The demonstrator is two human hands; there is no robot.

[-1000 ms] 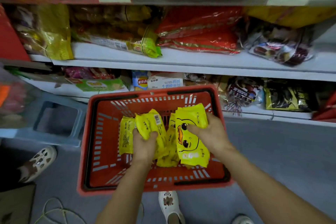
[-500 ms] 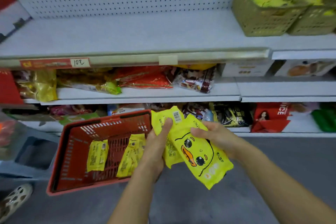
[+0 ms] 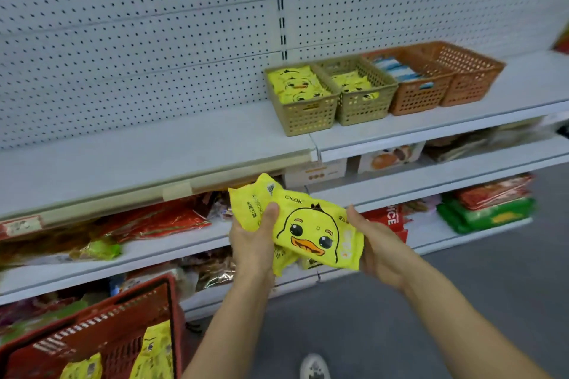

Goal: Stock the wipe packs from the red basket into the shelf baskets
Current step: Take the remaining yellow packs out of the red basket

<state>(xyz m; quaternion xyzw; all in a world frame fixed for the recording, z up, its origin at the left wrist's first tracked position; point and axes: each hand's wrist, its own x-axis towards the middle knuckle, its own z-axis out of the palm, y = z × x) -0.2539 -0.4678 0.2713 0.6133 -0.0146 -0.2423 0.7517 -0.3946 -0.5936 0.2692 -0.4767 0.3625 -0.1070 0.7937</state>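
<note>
The left hand (image 3: 252, 240) grips a bunch of yellow duck packs (image 3: 317, 234) from below, with its thumb pressed over the top. The right hand (image 3: 380, 244) grasps the bunch's right edge, thumb on top and fingers curled under. Both forearms reach up from 6 o'clock, palms turned toward each other. At least three packs are in the bunch; the exact count is hidden. At 1 o'clock from the hands, two olive baskets (image 3: 304, 115) and two orange baskets (image 3: 415, 95) stand side by side on the shelf (image 3: 154, 163), four in all. Both olive baskets hold more of the same packs, and the nearer orange one holds blue packs (image 3: 400, 71). At 7 o'clock, the red basket (image 3: 92, 326) shows two spare packs (image 3: 154, 348).
</note>
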